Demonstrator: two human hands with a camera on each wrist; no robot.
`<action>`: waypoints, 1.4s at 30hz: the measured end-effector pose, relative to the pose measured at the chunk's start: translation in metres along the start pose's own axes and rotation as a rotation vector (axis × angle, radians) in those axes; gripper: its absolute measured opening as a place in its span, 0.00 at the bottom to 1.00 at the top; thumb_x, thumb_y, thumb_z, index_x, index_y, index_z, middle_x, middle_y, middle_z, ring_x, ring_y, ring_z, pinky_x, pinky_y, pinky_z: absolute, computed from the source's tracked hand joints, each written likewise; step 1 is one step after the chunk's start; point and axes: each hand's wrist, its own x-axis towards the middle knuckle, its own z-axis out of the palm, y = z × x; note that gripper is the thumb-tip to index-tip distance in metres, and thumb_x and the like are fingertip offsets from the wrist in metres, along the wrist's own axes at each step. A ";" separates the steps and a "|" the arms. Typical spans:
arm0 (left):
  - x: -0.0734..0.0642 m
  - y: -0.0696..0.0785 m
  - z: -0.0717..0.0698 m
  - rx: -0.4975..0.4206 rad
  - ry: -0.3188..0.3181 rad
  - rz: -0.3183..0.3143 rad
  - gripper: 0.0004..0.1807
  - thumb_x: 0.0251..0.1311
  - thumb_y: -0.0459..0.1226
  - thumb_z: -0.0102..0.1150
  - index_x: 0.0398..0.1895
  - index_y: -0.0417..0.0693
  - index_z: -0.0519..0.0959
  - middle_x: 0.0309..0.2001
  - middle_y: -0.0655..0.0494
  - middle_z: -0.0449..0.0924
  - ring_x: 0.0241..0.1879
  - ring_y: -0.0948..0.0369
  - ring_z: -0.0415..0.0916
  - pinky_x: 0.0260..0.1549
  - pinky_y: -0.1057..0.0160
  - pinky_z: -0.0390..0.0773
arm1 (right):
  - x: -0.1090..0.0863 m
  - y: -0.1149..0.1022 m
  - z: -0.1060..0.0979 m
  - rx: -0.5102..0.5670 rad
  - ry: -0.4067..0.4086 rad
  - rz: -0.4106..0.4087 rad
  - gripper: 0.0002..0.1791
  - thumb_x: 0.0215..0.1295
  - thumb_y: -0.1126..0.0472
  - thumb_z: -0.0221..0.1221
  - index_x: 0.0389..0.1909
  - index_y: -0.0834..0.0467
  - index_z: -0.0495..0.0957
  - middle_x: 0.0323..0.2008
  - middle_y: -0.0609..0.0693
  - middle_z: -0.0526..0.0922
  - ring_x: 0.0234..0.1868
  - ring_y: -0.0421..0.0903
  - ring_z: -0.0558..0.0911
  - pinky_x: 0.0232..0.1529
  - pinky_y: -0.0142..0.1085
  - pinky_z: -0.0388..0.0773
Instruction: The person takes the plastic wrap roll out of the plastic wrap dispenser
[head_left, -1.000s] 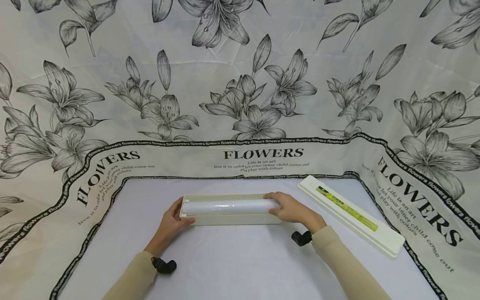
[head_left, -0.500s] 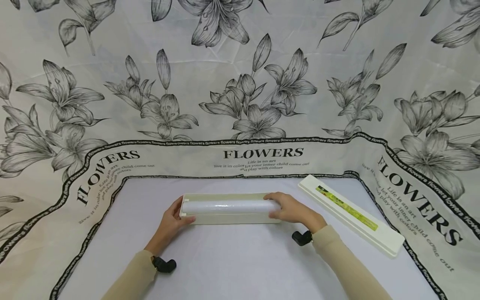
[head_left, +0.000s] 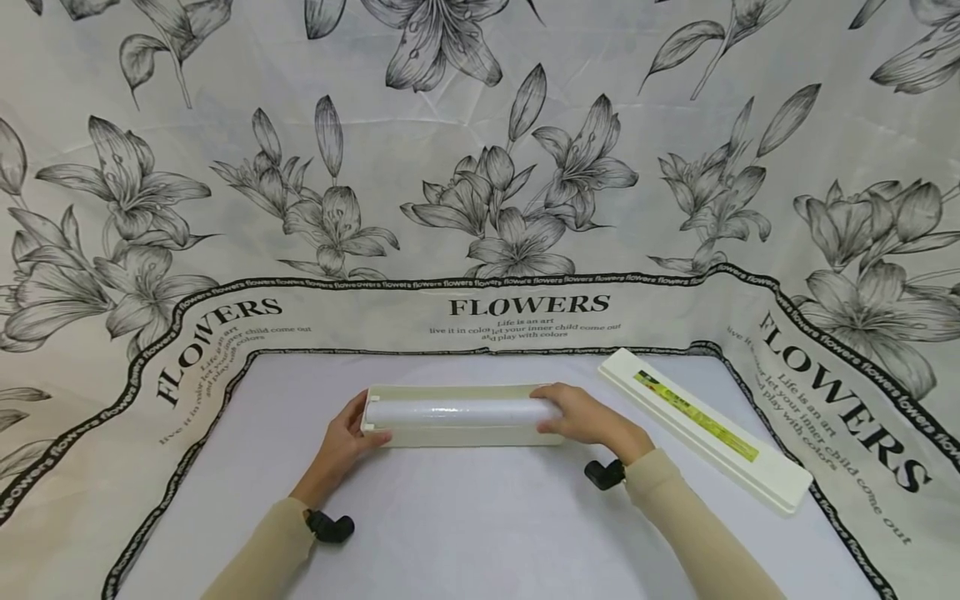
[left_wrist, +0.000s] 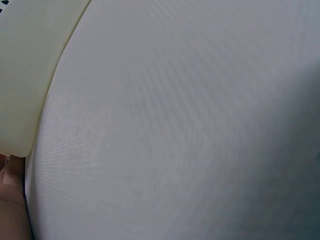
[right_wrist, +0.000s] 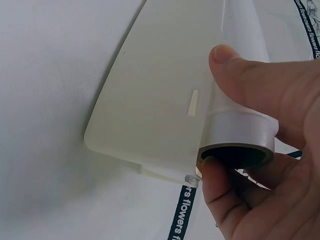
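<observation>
A long cream-white dispenser box with no lid on it lies across the middle of the table. Inside sits a roll of cling film, glossy and white. My left hand holds the box's left end, thumb on the near side. At the other end, my right hand grips the roll's end. In the right wrist view the thumb lies along the roll and the fingers curl about its hollow core, beside the box wall. The left wrist view catches only the box's side and a bit of hand.
The long white lid, with a yellow-green label, lies aslant at the right of the table. White cloth covers the tabletop. A flower-printed curtain stands behind and along both sides.
</observation>
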 end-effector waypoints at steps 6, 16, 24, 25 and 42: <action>0.001 0.001 0.001 -0.006 -0.002 0.011 0.55 0.55 0.35 0.77 0.82 0.49 0.53 0.77 0.45 0.61 0.76 0.47 0.62 0.56 0.78 0.73 | -0.002 0.000 -0.001 0.002 0.012 -0.013 0.28 0.63 0.63 0.70 0.63 0.66 0.76 0.61 0.63 0.81 0.56 0.56 0.81 0.61 0.56 0.77; 0.001 0.000 0.003 -0.013 -0.010 0.008 0.55 0.54 0.35 0.78 0.82 0.51 0.53 0.77 0.46 0.62 0.75 0.47 0.63 0.57 0.76 0.74 | -0.004 -0.001 -0.001 0.014 0.019 -0.002 0.28 0.63 0.62 0.70 0.63 0.66 0.76 0.59 0.63 0.82 0.54 0.54 0.81 0.58 0.54 0.79; 0.000 -0.001 0.003 -0.010 -0.007 0.031 0.55 0.55 0.34 0.77 0.82 0.47 0.52 0.77 0.43 0.61 0.75 0.45 0.63 0.56 0.77 0.74 | -0.003 -0.002 -0.003 0.018 0.019 0.002 0.29 0.62 0.61 0.71 0.62 0.66 0.77 0.58 0.62 0.82 0.52 0.53 0.81 0.56 0.52 0.79; 0.000 -0.001 0.003 -0.007 -0.004 0.029 0.55 0.55 0.34 0.77 0.82 0.47 0.53 0.77 0.43 0.61 0.75 0.44 0.63 0.56 0.77 0.74 | -0.003 -0.002 -0.003 0.019 0.019 0.004 0.29 0.62 0.60 0.71 0.62 0.65 0.77 0.58 0.62 0.82 0.52 0.53 0.81 0.56 0.52 0.79; 0.000 -0.002 0.001 0.005 0.001 0.020 0.55 0.55 0.34 0.77 0.82 0.48 0.53 0.78 0.44 0.60 0.76 0.45 0.62 0.56 0.78 0.73 | -0.002 -0.002 -0.001 -0.003 0.037 -0.009 0.31 0.63 0.57 0.72 0.63 0.67 0.77 0.60 0.63 0.81 0.55 0.55 0.82 0.57 0.53 0.80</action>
